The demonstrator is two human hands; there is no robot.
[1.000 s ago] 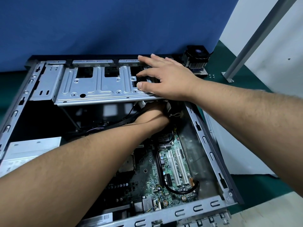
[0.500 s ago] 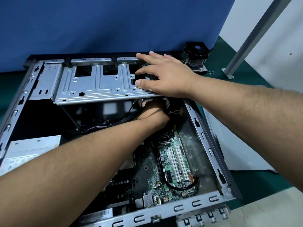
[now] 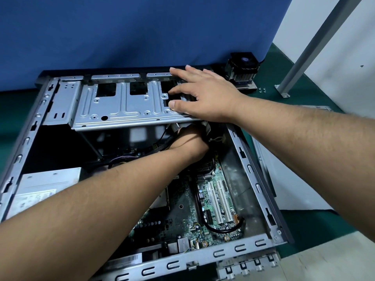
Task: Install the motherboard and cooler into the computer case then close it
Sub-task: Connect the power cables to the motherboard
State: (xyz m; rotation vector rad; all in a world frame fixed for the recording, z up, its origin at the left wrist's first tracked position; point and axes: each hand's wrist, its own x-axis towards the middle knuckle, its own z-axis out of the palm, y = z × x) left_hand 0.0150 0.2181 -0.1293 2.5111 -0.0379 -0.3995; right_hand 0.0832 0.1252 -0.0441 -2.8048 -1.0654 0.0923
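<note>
Inside open computer case (image 3: 261, 181), motherboard (image 3: 205, 201) lies flat on floor, toward 5 o'clock of frame. Right hand (image 3: 205, 96) at 12 o'clock, fingers spread and straight, palm pressing on metal drive cage (image 3: 121, 106). Left hand (image 3: 190, 142) reaches under cage edge among cables (image 3: 162, 142); fingers hidden, grasp cannot tell. Cooler (image 3: 243, 69) sits outside case at 1 o'clock on green mat (image 3: 316, 224). Power supply (image 3: 44, 189) at 9 o'clock.

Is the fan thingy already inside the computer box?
No, the cooler sits on the green table outside the computer case, past its far right corner.
</note>
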